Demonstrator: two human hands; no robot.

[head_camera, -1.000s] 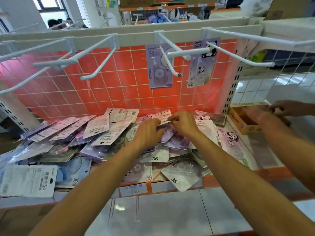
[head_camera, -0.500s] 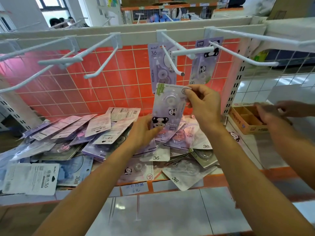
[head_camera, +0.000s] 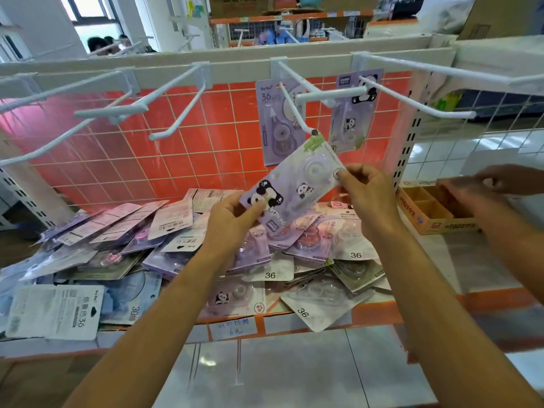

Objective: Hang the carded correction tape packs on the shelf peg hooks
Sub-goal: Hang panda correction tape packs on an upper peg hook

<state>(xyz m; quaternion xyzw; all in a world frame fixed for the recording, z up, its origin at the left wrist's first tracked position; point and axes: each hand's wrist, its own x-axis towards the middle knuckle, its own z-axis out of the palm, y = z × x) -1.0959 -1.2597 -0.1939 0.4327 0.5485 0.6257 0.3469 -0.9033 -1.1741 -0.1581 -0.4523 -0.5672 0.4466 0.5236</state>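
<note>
A lilac panda pack of correction tape is held tilted above the shelf. The left hand pinches its low end, and the right hand pinches its upper right corner. Its top corner sits just below the tip of a white peg hook. Two packs hang upright near the back edge: a "36" pack on that hook, and a second panda card just to its right. A loose heap of packs covers the shelf from its left edge, and some overhang the front edge.
</note>
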